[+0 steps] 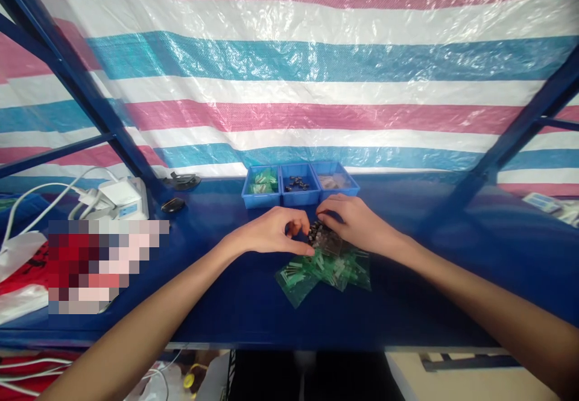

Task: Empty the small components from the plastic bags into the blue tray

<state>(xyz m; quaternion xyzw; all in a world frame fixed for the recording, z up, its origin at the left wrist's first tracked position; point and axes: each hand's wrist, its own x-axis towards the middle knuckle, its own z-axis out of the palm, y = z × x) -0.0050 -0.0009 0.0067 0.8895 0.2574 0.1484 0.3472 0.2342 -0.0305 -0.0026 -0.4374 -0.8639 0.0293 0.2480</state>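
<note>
- At the far left, red packaging (27, 268) with dark written characters is seen on the bench (420, 304); the characters are too unclear to be read.
- Beside it, a white power unit (123, 193) is placed; its blue-and-white label (128, 210) is too small for reading.
- Next, a small black object (173, 205) is seen.
- In the left blue bin (261, 201), green packets are contained.
- The left hand (289, 232) is curved, with thumb and fingers parted beside the pile; whether anything is grasped cannot be told.
- In the middle blue bin (301, 198), dark pieces are kept.
- Between the hands, a clear packet (331, 241) with dark contents is laid against green-tinted packets (330, 268), which are spread nearer the bench's front edge.
- In the right blue bin (350, 189), pale packets are held.
- The right hand (346, 217) is bent, fingertips lowered to the clear packet; its grasp cannot be told.
</note>
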